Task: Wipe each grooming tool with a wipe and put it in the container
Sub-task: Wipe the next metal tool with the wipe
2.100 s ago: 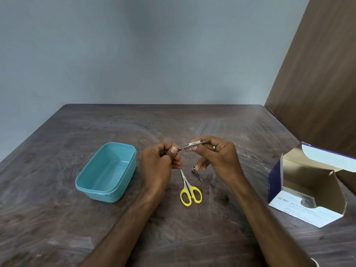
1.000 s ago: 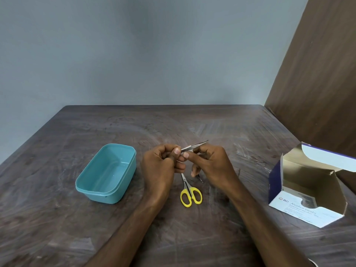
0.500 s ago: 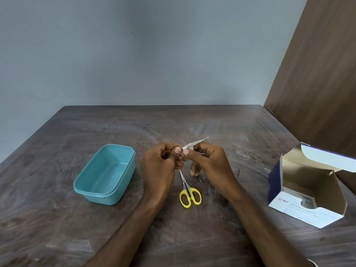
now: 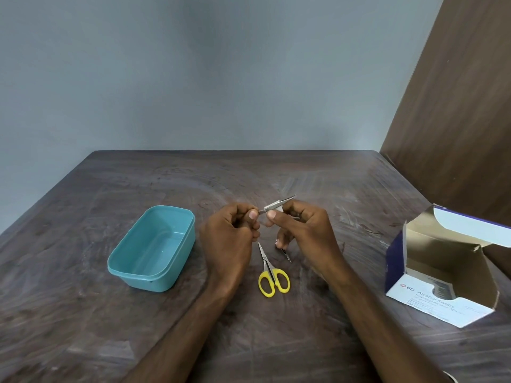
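Observation:
My left hand (image 4: 231,239) pinches one end of thin metal tweezers (image 4: 276,205), held above the table's middle with the tip pointing up to the right. My right hand (image 4: 304,230) pinches a small white wipe (image 4: 280,209) against the tweezers' shaft. Yellow-handled scissors (image 4: 272,275) lie on the table below my hands. Beside them, a small dark metal tool (image 4: 286,255) lies partly hidden under my right hand. The teal container (image 4: 124,268) stands left of my hands with nothing in it.
An open box of alcohol swabs (image 4: 442,297) sits at the table's right side. A brown wooden panel (image 4: 456,120) rises behind it at the right. A grey wall stands behind the table's far edge.
My right hand has slid along the tweezers from near the tip towards my left hand, so more of the tip shows. The tweezers tilted upward a little. Other items have not moved.

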The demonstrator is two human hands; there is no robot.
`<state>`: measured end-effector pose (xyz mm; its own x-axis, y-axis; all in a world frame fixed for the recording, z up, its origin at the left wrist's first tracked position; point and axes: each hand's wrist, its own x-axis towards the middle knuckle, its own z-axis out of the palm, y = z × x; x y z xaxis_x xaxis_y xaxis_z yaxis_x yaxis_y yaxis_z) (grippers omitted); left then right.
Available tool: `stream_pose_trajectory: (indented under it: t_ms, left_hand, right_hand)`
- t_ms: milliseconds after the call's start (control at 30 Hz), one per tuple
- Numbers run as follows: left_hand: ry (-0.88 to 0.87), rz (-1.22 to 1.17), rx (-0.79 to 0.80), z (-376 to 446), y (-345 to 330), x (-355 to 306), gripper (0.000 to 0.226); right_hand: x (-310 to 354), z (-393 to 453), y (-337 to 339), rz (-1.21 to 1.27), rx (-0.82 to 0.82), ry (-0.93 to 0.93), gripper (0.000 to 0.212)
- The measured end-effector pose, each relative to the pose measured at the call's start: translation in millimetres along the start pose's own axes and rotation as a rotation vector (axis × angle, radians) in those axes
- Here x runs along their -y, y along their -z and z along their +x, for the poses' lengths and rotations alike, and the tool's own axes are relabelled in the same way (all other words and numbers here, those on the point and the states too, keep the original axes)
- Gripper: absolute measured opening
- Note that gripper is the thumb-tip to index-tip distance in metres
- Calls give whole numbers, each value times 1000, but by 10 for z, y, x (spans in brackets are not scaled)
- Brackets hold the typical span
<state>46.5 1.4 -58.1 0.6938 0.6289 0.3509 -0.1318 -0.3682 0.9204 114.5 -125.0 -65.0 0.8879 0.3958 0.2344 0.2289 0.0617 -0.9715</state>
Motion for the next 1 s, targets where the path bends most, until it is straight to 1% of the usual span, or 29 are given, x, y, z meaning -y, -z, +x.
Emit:
stream_pose_trajectory:
  t_ms: [200, 400, 533, 667, 767, 833, 1000]
  left_hand:
    - [-5, 30, -18, 2, 11, 10, 19]
    - [5, 26, -29, 30, 28, 20, 18]
    - [-23, 39, -16, 24, 30, 29, 20]
    - [-42, 61, -22, 43, 26, 53, 36]
    - [-52, 70, -24, 41, 29, 59, 40]
    - [-61, 72, -13, 27, 28, 53, 38]
    - [-49, 43, 66, 0, 3, 36, 18]
  right_hand:
    - [27, -6, 24, 24, -23, 6, 9]
    - [53, 11, 56, 34, -73, 14, 13]
    - [54, 13, 63, 32, -99, 25, 12]
    - [62, 23, 67, 40, -125, 43, 12]
    - [70, 20, 77, 43, -148, 52, 12]
    - [70, 16, 81, 41, -162, 58, 11]
    - [87, 18, 91, 71, -215, 60, 11]
